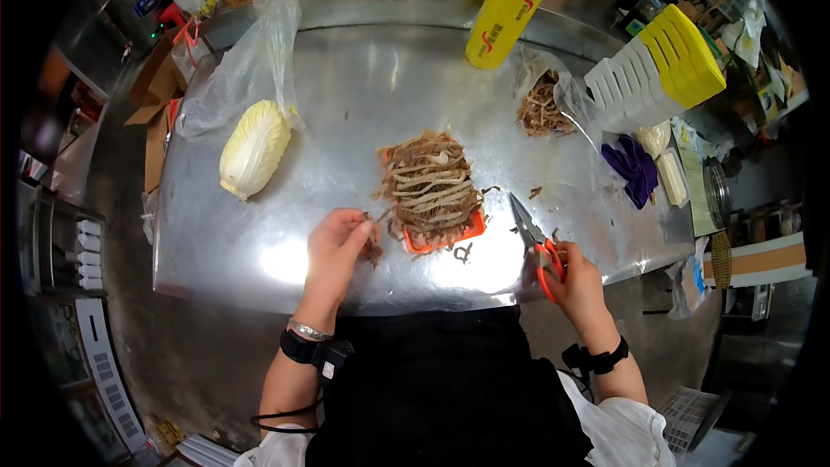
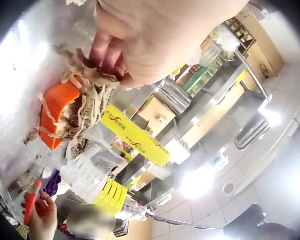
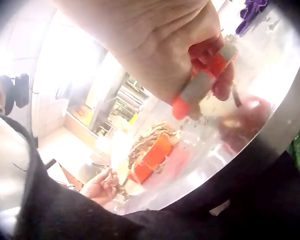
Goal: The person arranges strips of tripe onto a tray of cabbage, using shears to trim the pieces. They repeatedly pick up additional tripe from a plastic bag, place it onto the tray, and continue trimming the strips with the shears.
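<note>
My left hand (image 1: 333,251) pinches a small bunch of brown shredded strips (image 1: 373,251) between thumb and fingers, just left of a heaped tray. That orange tray (image 1: 475,227) carries a high pile of brown and pale strips (image 1: 432,182) which hang over its rim. In the left wrist view, my fingers (image 2: 107,52) are close against the strips at the tray's end. To the right of the tray, my right hand (image 1: 583,284) grips scissors (image 1: 551,270) by their orange handles, blades pointing away from me over the steel table. Some loose scraps (image 1: 536,193) lie near the blades.
A napa cabbage (image 1: 256,151) and a clear plastic bag (image 1: 251,60) lie at left on the steel table (image 1: 346,60). Behind the tray stands a yellow cling-film box (image 1: 510,13). At right are a bag of strips (image 1: 545,108), stacked white-and-yellow containers (image 1: 640,69) and a purple cloth (image 1: 631,169).
</note>
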Demonstrator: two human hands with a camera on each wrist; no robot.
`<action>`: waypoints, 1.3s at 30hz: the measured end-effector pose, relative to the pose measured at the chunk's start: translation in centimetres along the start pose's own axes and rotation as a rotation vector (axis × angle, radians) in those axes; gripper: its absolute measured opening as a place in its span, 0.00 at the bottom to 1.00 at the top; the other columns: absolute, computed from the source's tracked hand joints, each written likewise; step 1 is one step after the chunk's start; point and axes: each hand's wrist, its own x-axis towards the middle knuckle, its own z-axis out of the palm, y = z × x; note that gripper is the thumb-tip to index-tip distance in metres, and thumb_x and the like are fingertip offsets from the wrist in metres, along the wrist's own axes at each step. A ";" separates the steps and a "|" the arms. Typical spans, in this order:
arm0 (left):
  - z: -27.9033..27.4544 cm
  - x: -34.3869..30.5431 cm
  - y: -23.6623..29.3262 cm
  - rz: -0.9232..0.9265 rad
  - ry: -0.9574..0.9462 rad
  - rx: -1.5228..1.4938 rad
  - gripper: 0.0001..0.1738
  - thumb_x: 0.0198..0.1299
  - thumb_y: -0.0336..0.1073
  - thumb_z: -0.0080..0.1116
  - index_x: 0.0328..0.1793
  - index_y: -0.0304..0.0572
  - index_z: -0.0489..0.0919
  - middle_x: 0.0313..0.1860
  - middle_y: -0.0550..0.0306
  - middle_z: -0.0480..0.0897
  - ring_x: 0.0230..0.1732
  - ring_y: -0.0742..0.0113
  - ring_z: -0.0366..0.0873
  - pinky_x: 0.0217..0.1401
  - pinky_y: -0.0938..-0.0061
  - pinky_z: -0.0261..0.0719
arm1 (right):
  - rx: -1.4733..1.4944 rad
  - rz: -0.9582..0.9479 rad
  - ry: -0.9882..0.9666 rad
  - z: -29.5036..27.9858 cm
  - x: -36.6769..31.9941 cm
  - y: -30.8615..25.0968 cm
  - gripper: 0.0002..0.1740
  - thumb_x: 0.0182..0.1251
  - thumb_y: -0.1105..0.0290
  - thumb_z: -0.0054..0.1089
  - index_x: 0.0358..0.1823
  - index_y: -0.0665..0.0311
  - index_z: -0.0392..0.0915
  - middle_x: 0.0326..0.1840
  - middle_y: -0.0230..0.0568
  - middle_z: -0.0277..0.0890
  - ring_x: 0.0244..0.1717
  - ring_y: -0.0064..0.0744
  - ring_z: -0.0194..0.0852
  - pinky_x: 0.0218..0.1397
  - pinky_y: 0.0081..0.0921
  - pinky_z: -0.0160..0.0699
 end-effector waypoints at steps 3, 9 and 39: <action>0.5 -0.4 1.0 -0.013 0.010 -0.010 0.04 0.71 0.28 0.61 0.50 0.39 0.79 0.41 0.58 0.87 0.41 0.72 0.84 0.45 0.79 0.82 | -0.392 -0.108 0.017 -0.3 0.9 0.4 0.16 0.58 0.70 0.74 0.46 0.62 0.82 0.33 0.47 0.82 0.32 0.52 0.81 0.36 0.40 0.82; 2.7 -1.5 3.1 0.128 -0.080 0.020 0.09 0.68 0.25 0.64 0.52 0.36 0.79 0.43 0.60 0.84 0.44 0.73 0.84 0.50 0.76 0.84 | 0.347 -0.309 -0.150 -2.5 4.5 -7.0 0.16 0.61 0.65 0.76 0.49 0.62 0.85 0.43 0.42 0.86 0.46 0.41 0.87 0.47 0.33 0.84; 5.8 -0.7 -0.2 0.642 -0.057 0.942 0.07 0.53 0.22 0.70 0.37 0.38 0.83 0.37 0.53 0.86 0.39 0.56 0.83 0.46 0.68 0.80 | 0.544 -0.289 0.059 6.6 7.4 -7.7 0.08 0.57 0.74 0.72 0.38 0.61 0.82 0.36 0.38 0.82 0.40 0.43 0.81 0.42 0.35 0.81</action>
